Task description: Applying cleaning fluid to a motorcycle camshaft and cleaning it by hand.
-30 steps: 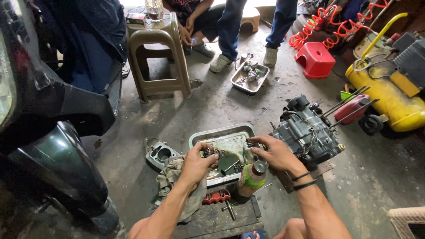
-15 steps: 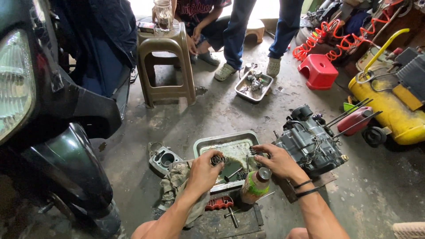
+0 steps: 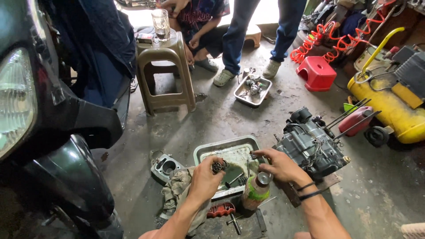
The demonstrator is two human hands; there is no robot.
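Now the left hand (image 3: 206, 175) pinches a small round metal part (image 3: 217, 167) over the oily metal tray (image 3: 221, 149), so drips stay inside, while the right hand (image 3: 276, 164) grips a little spring (image 3: 253, 155) beside the green-labelled bottle (image 3: 255, 191); engine block (image 3: 312, 144) waits alongside.

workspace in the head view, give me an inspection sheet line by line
surface: stained concrete floor.
job's things: metal tray of murky liquid; small round part in left hand; engine block beside the tray.
clutter: cylinder piece, rag, bottle, red-handled tool, second parts tray.
grippers: left hand pinches the part; right hand over the tray's edge, fingers curled.
cables: red coiled hose.
surroundings: scooter, stool, red stool, yellow compressor, two people.
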